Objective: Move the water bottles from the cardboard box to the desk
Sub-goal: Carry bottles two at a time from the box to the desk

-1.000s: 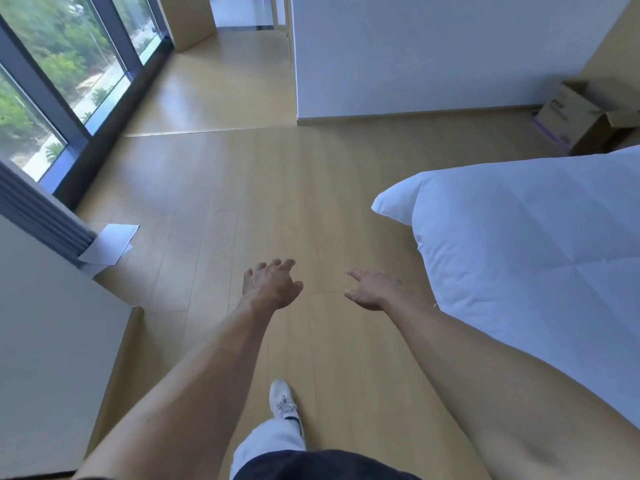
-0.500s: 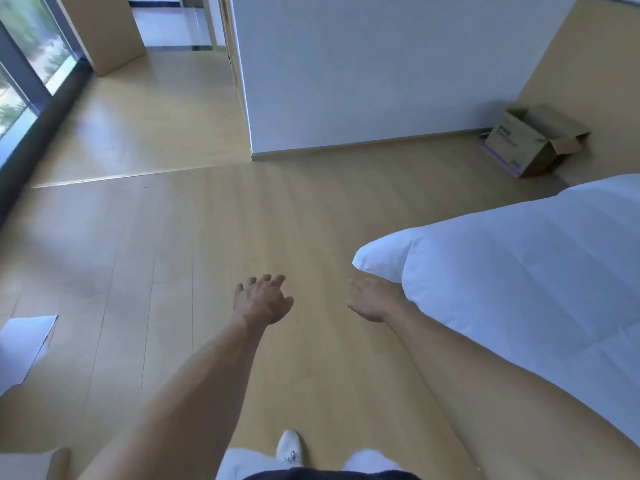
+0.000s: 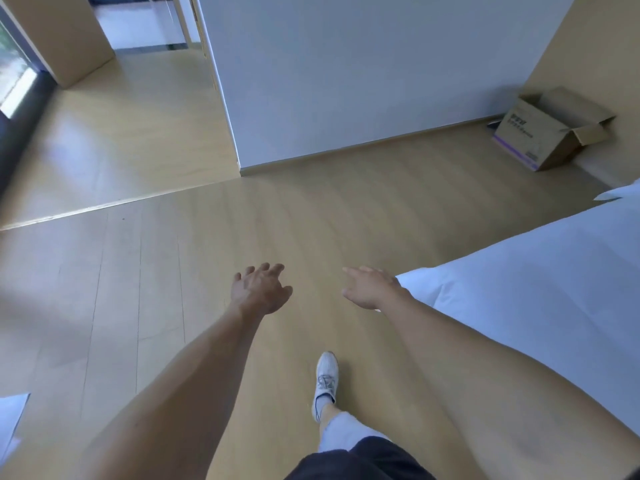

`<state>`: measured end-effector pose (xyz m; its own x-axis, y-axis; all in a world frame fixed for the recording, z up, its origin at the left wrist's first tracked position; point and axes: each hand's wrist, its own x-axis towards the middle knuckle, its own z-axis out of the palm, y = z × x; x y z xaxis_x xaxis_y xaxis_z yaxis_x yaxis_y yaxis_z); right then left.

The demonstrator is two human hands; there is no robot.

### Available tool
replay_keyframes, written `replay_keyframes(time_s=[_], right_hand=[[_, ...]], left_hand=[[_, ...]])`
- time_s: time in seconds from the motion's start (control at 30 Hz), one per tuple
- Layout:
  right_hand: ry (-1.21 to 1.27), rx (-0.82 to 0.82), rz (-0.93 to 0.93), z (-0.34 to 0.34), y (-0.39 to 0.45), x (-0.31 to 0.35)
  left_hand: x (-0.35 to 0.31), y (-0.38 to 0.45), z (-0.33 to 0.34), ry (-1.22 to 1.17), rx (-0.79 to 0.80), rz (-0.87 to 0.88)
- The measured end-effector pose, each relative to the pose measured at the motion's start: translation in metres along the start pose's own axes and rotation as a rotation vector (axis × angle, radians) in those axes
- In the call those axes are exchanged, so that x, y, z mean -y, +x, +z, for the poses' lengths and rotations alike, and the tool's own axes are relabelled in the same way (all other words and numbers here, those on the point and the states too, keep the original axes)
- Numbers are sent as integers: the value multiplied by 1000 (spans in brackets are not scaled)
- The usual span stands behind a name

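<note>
Both arms stretched forward over a pale wooden floor [image 3: 284, 216]; left hand [image 3: 260, 289] held out with fingers spread and loosely bent, gripping nothing; right hand [image 3: 370, 288] alongside it, fingers extended and relaxed, likewise holding nothing; the two hands apart, a strip of floor between them. Cardboard box [image 3: 540, 133] on the floor at far upper right, set in the corner where the white partition wall [image 3: 363, 71] meets a tan wall [image 3: 595, 39]; its top flaps open, dark print and a purple band on the near side; contents hidden from this angle, so no bottles can be made out. White bedding [image 3: 540, 292] fills the right side, its near corner just beside the right wrist. One white sneaker [image 3: 325, 379] planted on the floor below the hands, pale trouser leg [image 3: 343, 432] above it. Window edge [image 3: 15, 84] at far upper left; a corner of white paper [image 3: 10, 419] at lower left; the box well apart from both hands.
</note>
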<state>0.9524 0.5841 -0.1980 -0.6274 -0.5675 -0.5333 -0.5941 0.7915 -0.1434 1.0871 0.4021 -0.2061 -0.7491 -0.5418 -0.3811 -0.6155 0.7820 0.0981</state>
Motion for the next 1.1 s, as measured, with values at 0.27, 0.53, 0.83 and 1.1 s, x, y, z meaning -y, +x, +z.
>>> replay_keyframes(time_s=[0.27, 0.53, 0.83, 1.1], right_hand=[[28, 1, 7, -106, 165, -1], [20, -39, 21, -196, 288, -16], [64, -82, 213, -285, 417, -81], [206, -123, 444, -372, 494, -151]], left_hand=[[0, 175, -95, 12, -37, -32], [-26, 322, -156, 1, -28, 28], [-96, 529, -204, 15, -8, 242], [-193, 682, -282, 125, 35, 511]])
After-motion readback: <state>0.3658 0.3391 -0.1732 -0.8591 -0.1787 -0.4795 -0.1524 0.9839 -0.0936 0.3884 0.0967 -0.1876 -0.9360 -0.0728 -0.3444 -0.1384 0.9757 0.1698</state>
